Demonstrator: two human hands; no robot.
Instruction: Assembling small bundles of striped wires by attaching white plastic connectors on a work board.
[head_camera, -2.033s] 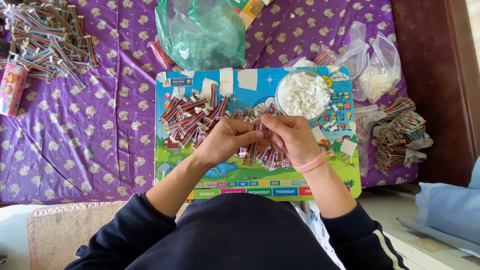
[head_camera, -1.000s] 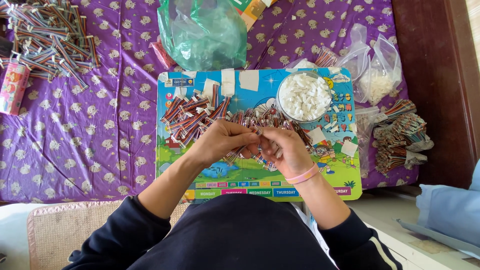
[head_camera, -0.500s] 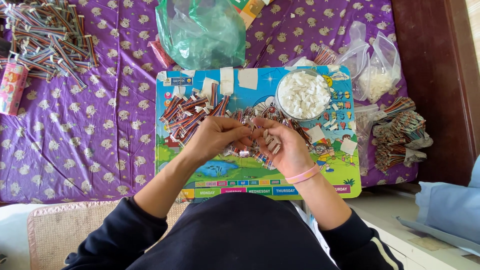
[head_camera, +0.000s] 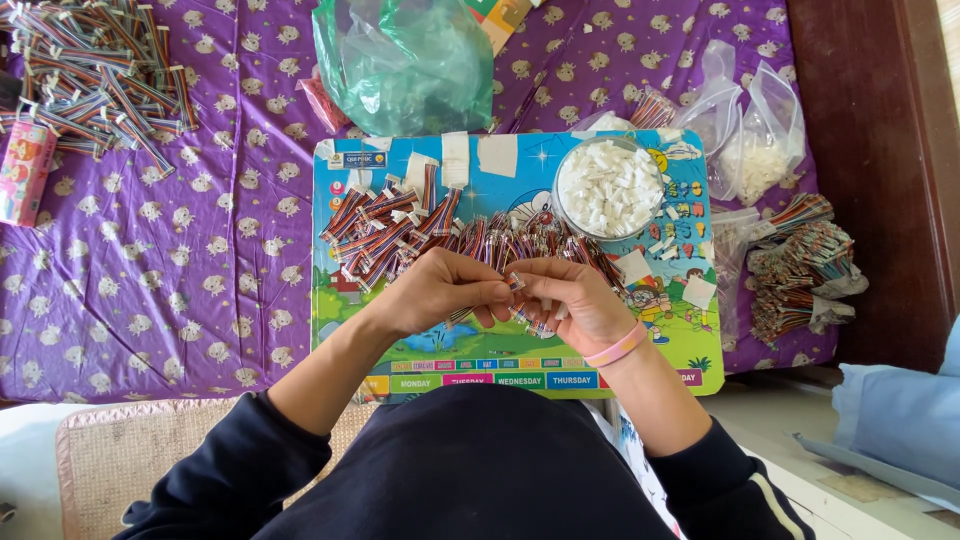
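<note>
My left hand (head_camera: 440, 290) and my right hand (head_camera: 575, 300) meet fingertip to fingertip over a colourful picture board (head_camera: 350, 320). Together they pinch a short multicoloured ribbon cable (head_camera: 515, 283) with a small white connector end. More of these short cables (head_camera: 385, 230) lie in a loose row and heap across the board just beyond my fingers. A round clear bowl of small white connectors (head_camera: 608, 188) stands on the board's far right. A pink band circles my right wrist.
A purple patterned cloth (head_camera: 150, 280) covers the surface. A big pile of ribbon cables (head_camera: 95, 70) lies far left by a pink box (head_camera: 25, 170). A green plastic bag (head_camera: 405, 60) sits behind the board. Clear bags (head_camera: 750, 140) and bundled cables (head_camera: 805, 270) lie right.
My hands have drawn together from among the cable heap toward the board's middle, now both pinching one cable. The rest stays put.
</note>
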